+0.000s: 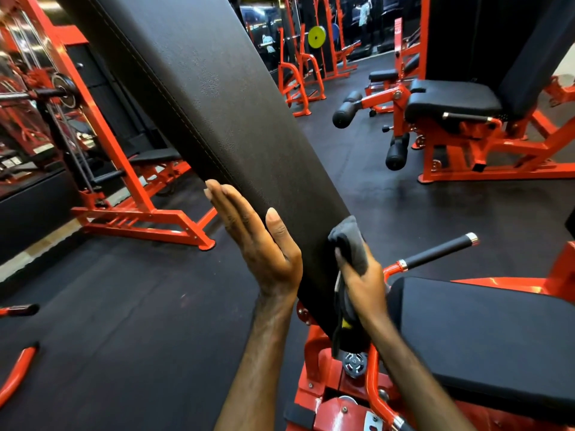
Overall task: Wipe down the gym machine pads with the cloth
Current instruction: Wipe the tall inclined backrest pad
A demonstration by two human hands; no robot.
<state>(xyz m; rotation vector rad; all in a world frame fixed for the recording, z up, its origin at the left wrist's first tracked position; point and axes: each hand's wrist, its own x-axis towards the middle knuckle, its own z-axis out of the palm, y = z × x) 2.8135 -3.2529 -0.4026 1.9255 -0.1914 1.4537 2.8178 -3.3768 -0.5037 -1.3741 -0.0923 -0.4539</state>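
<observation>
I have the grey cloth [348, 244] bunched in my right hand [362, 283], fingers curled round it, pressed on the back pad [217, 98] low at five o'clock. It looks soft and light, best held wadded. My left hand [253, 236] lies flat, fingers straight, bracing the pad's left edge. The pad's long axis runs from eleven o'clock down to five.

Right hand [362, 276] with grey cloth [348, 244] against black back pad [217, 104]

Left hand [261, 244] flat, fingers straight; right hand [362, 275] curled, gripping.
</observation>
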